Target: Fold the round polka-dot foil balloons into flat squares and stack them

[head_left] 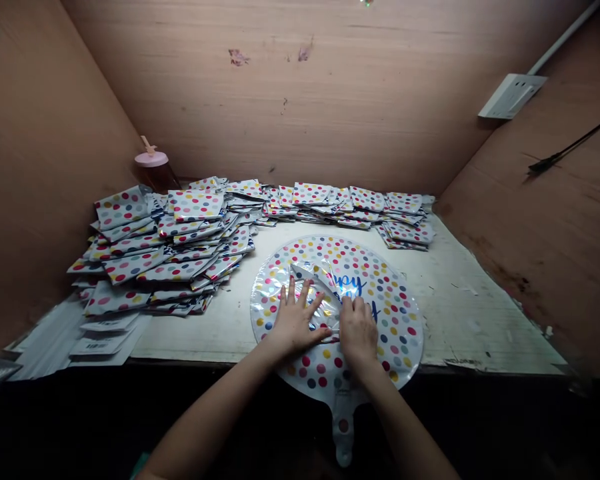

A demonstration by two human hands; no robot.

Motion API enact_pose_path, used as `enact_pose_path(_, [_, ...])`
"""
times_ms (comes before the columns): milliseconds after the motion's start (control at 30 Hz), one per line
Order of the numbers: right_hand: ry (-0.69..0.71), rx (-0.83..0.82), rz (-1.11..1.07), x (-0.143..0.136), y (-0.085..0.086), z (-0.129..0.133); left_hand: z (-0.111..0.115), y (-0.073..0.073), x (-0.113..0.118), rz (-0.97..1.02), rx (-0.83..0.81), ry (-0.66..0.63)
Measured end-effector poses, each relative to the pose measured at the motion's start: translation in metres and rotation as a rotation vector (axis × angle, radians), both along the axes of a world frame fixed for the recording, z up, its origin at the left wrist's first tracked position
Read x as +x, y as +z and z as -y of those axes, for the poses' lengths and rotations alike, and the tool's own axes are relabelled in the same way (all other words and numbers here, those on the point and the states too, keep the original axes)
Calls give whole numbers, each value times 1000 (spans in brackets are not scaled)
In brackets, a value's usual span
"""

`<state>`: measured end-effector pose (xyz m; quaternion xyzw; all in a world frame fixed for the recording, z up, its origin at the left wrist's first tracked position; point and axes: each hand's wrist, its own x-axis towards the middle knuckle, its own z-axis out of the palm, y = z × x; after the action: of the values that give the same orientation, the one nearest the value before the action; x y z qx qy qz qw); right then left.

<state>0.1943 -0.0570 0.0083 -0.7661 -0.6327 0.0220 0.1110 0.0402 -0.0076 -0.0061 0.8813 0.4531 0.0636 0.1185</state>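
Roughly front-to-back balloon (355,285), tail (343,427) nearest.

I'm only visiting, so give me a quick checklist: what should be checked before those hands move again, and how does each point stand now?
1. Left hand steadying the balloon: ok, laid on it with fingers spread.
2. Right hand gripping foil: cannot tell; its fingers are curled.
3. Foil smooth between the hands: not ok, it looks creased and shiny.
4. Whole balloon on the table: not ok, its tail extends past the front edge.
5. Left pile of folded packets apart from the balloon: ok.
6. Drink cup away from the hands: ok, behind the left pile.
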Motion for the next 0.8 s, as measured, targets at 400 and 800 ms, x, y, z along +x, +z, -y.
enact_pose_path(400, [786,127,112,39,-24,18,-25,24,-31,-32,-192,-391])
enact_pose_path(800, [829,-26,85,42,-10,16,-2,23,-17,84,-8,-275])
